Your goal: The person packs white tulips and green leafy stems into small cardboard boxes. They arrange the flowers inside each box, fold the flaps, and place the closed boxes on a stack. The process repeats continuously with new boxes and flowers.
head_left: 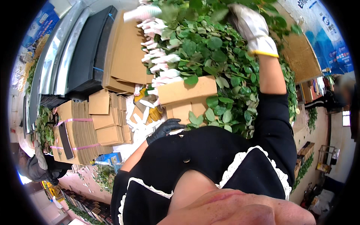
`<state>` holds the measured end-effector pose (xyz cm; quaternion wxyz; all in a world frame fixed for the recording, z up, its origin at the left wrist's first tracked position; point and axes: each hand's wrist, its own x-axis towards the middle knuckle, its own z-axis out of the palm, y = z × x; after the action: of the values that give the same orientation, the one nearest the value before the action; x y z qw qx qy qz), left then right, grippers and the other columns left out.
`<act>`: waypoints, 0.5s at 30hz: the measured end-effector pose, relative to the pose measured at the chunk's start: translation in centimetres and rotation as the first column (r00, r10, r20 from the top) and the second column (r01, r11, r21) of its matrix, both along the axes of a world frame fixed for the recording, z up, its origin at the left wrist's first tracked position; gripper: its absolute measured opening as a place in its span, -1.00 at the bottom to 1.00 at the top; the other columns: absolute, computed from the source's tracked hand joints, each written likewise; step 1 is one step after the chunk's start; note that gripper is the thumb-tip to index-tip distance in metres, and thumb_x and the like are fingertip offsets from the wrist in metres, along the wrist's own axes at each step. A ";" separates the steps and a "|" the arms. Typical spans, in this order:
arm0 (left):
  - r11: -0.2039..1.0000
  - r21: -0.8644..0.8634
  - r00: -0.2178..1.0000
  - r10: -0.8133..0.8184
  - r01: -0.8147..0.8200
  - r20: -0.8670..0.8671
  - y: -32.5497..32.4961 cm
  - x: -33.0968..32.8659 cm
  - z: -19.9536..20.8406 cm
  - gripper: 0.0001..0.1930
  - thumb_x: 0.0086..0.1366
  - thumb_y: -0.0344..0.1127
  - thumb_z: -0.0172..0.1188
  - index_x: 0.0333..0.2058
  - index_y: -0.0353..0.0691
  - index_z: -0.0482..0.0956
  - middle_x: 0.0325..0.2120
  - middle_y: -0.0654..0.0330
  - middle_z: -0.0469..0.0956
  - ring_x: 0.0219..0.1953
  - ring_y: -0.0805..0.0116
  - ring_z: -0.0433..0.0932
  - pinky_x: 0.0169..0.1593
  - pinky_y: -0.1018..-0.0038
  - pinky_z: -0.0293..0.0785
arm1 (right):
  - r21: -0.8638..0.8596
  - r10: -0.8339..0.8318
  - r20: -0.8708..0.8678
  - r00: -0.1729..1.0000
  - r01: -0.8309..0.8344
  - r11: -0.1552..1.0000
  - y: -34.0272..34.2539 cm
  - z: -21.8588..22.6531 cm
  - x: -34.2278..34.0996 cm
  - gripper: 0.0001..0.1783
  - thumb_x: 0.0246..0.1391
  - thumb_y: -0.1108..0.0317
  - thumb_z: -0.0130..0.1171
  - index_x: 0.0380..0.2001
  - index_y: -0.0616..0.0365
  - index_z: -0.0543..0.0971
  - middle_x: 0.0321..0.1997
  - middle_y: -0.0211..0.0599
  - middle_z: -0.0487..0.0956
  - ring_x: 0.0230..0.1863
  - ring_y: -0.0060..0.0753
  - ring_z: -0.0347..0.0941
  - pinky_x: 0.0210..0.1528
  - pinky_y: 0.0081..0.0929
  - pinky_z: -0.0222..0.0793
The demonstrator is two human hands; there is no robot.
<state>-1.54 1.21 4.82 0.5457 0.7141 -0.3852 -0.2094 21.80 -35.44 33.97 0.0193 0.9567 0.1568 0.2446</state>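
My right hand (249, 28), in a white glove with a yellow cuff, stretches to the far side of the table. Its fingers close round a leafy flower stem, partly blurred among the leaves. A white-sleeved flower head (142, 13), also blurred, lies in line with that stem at the far left of the pile. Below my right hand spreads a thick heap of green leafy stems (213, 48), their white and pink sleeved heads (165, 59) lined up on the left. My left hand (165, 129), in a black glove, rests close to my body with fingers stretched out, holding nothing visible.
A cardboard piece (187, 91) lies against the stems' near side. White strips (140, 118) and a yellow glove (153, 113) are beside it. Strapped cardboard stacks (77, 129) bear a dark phone (66, 141). Black boards (90, 50) stand far left. Other people (45, 165) are at both sides.
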 end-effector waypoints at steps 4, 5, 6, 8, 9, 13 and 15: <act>0.996 -0.082 0.968 0.019 -0.040 -0.250 -0.7 0.5 5.4 -0.38 0.33 0.02 0.19 0.27 -0.18 0.37 0.28 0.09 0.37 0.28 0.12 0.35 0.30 0.24 0.24 | -0.251 -0.174 -0.660 0.731 0.004 0.968 -0.4 -8.8 -6.0 -0.59 0.04 0.44 0.13 0.02 0.01 0.56 -0.05 -0.04 0.64 -0.02 0.03 0.58 0.08 -0.19 0.51; 0.999 -0.028 0.980 0.014 -0.020 -0.198 -1.4 1.5 7.4 -0.39 0.34 -0.05 0.22 0.28 -0.19 0.35 0.29 0.07 0.35 0.28 0.11 0.35 0.30 0.24 0.24 | -0.220 -0.146 -0.724 0.674 -0.025 0.975 -2.4 -15.2 -7.0 -0.37 -0.03 0.51 0.13 0.19 -0.02 0.44 0.11 0.04 0.55 0.10 0.07 0.52 0.16 -0.15 0.46; 0.995 0.014 0.990 -0.096 0.098 -0.106 -1.6 3.1 9.5 -0.42 0.32 -0.21 0.26 0.27 -0.22 0.36 0.29 0.05 0.34 0.27 0.13 0.36 0.31 0.26 0.24 | -0.018 -0.063 -0.803 0.592 0.082 0.996 -3.9 -19.5 -8.2 -0.25 -0.03 0.52 0.09 0.31 -0.06 0.28 0.24 0.07 0.46 0.13 0.11 0.49 0.15 -0.11 0.44; 0.978 -0.040 0.976 -0.206 0.204 -0.066 -2.5 6.6 14.4 -0.60 0.37 -0.33 0.17 0.16 -0.24 0.48 0.15 0.05 0.50 0.18 0.11 0.47 0.28 0.28 0.32 | -0.121 -0.167 -0.788 0.593 0.118 0.986 -1.4 -16.5 -8.5 -0.35 0.09 0.47 0.00 0.29 -0.02 0.27 0.25 0.05 0.45 0.13 0.13 0.48 0.13 -0.09 0.42; 0.997 -0.024 0.982 -0.080 0.077 -0.172 -2.2 9.3 14.7 -0.68 0.39 -0.37 0.10 0.08 -0.26 0.55 0.04 0.05 0.59 0.13 0.15 0.52 0.22 0.30 0.39 | -0.141 -0.203 -0.799 0.565 0.152 0.978 -1.4 -16.3 -8.4 -0.42 0.15 0.43 -0.04 0.27 0.01 0.29 0.22 0.05 0.47 0.11 0.14 0.48 0.12 -0.09 0.42; 0.864 -0.167 0.560 0.444 -0.476 0.700 -6.5 29.3 15.2 -0.63 0.26 -0.42 0.14 0.05 -0.32 0.52 -0.10 -0.12 0.60 -0.06 -0.10 0.58 0.06 0.21 0.48 | -0.081 -0.172 -0.657 0.734 0.158 0.984 -1.7 -19.1 -9.0 -0.62 0.28 0.29 -0.18 0.13 0.03 0.40 0.09 -0.01 0.54 0.05 0.08 0.54 0.01 -0.08 0.48; 0.731 -0.213 0.150 0.397 -0.649 0.906 -3.5 39.6 10.6 -0.44 0.20 -0.34 0.21 0.19 -0.27 0.38 -0.06 -0.15 0.58 -0.06 -0.16 0.56 0.08 0.16 0.46 | -0.073 -0.161 -0.657 0.737 0.151 0.986 0.3 -17.7 -8.9 -0.63 0.27 0.29 -0.16 0.11 0.01 0.41 0.06 -0.04 0.54 0.00 0.04 0.57 -0.03 -0.05 0.50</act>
<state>38.03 -2.32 15.46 0.1884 0.8473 -0.3165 0.3827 12.92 -35.14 16.25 -0.0095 0.9908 0.0748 -0.1125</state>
